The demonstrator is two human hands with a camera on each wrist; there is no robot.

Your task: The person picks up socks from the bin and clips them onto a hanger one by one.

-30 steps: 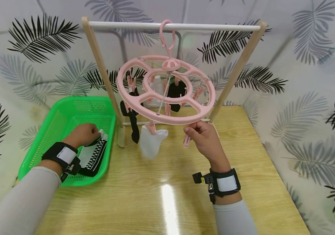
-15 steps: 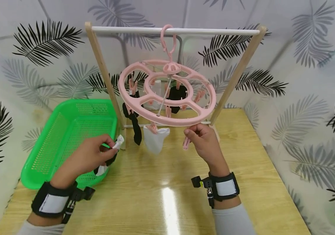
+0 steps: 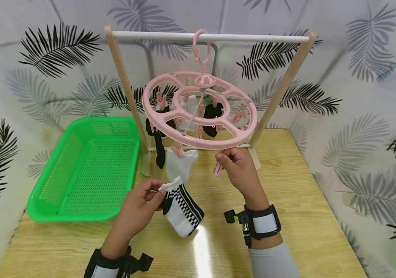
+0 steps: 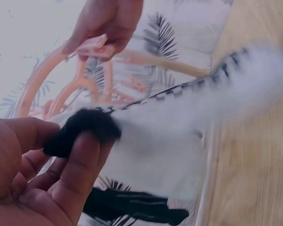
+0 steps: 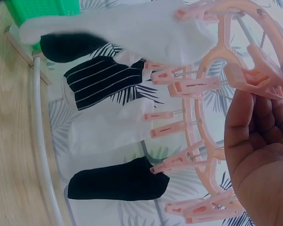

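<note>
My left hand [image 3: 142, 206] pinches a white sock [image 3: 184, 212] with black stripes and a black-and-white checked band. The sock hangs over the table, below the hanger's near edge; its black part [image 4: 87, 129] lies between thumb and fingers in the left wrist view. At the near right of the round pink drying hanger [image 3: 208, 144], my right hand [image 3: 241, 172] pinches a pink clothespin [image 3: 218, 170] just under the rim. A white sock [image 3: 181, 164] hangs from another clothespin close to the held one. Farther back, a striped black sock [image 5: 106, 77] and a black sock [image 5: 118, 181] hang clipped.
The hanger hooks over the white bar [image 3: 253, 38] of a wooden-legged stand [image 3: 123, 77] on the wood-grain table [image 3: 288, 216]. A green perforated basket [image 3: 97, 181] sits at the left. Leaf-patterned cloth [image 3: 357, 116] surrounds the table.
My left hand has lifted the checked sock out of the green basket and carried it right, toward the hanger. My right hand keeps hold of the clothespin in nearly the same spot.
</note>
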